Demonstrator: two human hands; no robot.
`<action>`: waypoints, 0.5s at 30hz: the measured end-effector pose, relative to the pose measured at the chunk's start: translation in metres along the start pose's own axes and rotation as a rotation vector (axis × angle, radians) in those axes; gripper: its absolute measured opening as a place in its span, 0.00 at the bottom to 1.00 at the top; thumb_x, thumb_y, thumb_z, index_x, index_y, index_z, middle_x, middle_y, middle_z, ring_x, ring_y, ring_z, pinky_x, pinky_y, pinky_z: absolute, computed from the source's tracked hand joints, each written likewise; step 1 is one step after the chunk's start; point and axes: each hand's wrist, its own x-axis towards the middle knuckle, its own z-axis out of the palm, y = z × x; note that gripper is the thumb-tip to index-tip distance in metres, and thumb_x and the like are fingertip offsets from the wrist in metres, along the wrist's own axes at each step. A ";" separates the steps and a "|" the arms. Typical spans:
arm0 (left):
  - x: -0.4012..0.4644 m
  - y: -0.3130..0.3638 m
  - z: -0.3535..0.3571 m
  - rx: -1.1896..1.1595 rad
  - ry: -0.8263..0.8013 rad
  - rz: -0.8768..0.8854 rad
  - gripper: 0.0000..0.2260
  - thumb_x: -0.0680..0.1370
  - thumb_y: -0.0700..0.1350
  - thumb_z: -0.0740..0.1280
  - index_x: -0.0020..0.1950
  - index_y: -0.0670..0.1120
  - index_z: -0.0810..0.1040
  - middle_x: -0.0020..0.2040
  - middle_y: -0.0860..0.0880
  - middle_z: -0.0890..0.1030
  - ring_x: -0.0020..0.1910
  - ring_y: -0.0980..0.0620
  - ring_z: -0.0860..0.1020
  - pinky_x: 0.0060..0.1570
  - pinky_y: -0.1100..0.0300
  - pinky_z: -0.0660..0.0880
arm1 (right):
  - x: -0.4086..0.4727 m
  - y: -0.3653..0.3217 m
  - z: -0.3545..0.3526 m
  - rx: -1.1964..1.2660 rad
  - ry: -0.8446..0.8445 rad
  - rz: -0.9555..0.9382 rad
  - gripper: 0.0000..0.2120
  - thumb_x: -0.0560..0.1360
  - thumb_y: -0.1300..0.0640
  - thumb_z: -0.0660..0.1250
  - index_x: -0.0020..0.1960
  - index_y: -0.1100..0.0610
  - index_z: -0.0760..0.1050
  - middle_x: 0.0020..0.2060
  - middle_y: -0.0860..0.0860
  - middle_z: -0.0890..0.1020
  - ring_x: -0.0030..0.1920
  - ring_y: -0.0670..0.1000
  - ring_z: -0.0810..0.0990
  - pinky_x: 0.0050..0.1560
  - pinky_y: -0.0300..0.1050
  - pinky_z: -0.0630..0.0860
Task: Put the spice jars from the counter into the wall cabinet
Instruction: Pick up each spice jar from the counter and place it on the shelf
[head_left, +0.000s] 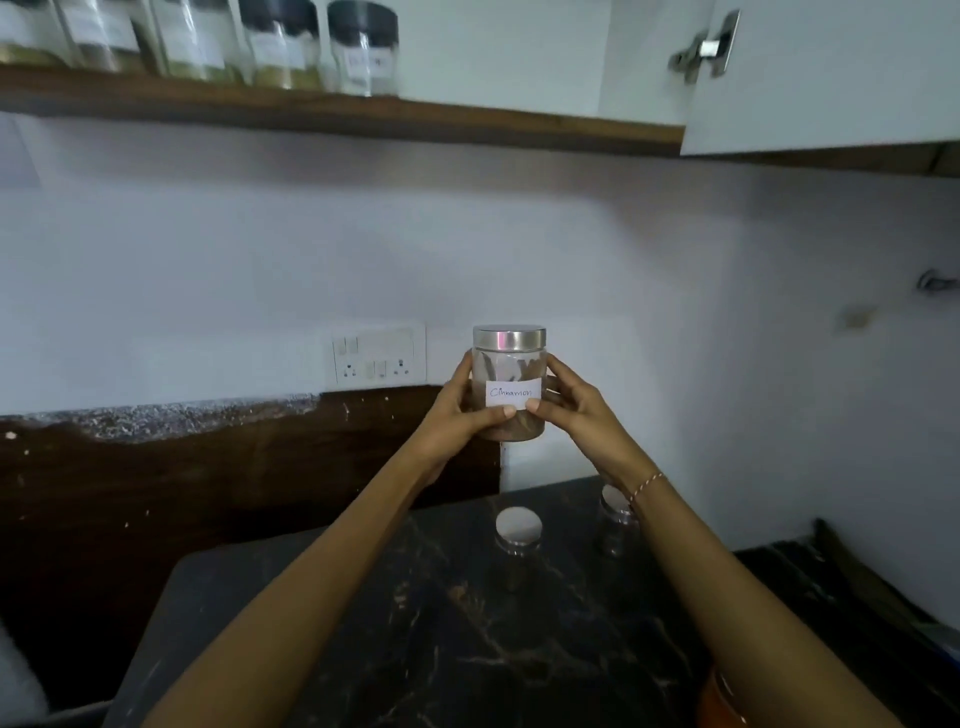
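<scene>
A glass jar labelled "Cinnamon" (508, 370) with a silver lid is held up in front of the white wall, above the counter. My left hand (462, 410) grips its left side and my right hand (569, 402) grips its right side, thumbs under the label. Two more silver-lidded spice jars stand on the dark marble counter (467, 649) below: one (518, 535) in the middle and one (615, 519) partly behind my right forearm. The wall cabinet shelf (337, 117) at the top left holds several jars (363, 49).
The white cabinet door (831, 78) stands open at the top right, with its hinge showing. A switch and socket plate (379, 356) is on the wall left of the held jar. An orange object (719, 701) sits at the counter's near right edge.
</scene>
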 end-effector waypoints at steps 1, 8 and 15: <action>0.006 0.011 -0.004 0.046 0.027 0.018 0.34 0.74 0.41 0.70 0.74 0.57 0.56 0.63 0.50 0.72 0.60 0.53 0.72 0.48 0.65 0.77 | 0.006 -0.010 -0.001 0.008 0.009 -0.023 0.30 0.76 0.57 0.65 0.74 0.48 0.57 0.69 0.51 0.70 0.67 0.51 0.71 0.62 0.44 0.73; 0.049 0.081 -0.023 0.176 0.211 0.163 0.30 0.72 0.42 0.73 0.70 0.46 0.63 0.64 0.46 0.73 0.58 0.50 0.74 0.44 0.69 0.74 | 0.052 -0.080 -0.006 0.004 0.054 -0.222 0.27 0.76 0.58 0.64 0.72 0.48 0.59 0.67 0.50 0.71 0.66 0.50 0.71 0.57 0.38 0.75; 0.103 0.172 -0.040 0.189 0.317 0.396 0.29 0.70 0.43 0.74 0.68 0.45 0.68 0.58 0.49 0.76 0.56 0.52 0.75 0.44 0.68 0.75 | 0.122 -0.163 -0.032 0.020 0.043 -0.447 0.25 0.74 0.60 0.67 0.69 0.51 0.65 0.60 0.50 0.76 0.60 0.48 0.76 0.53 0.36 0.78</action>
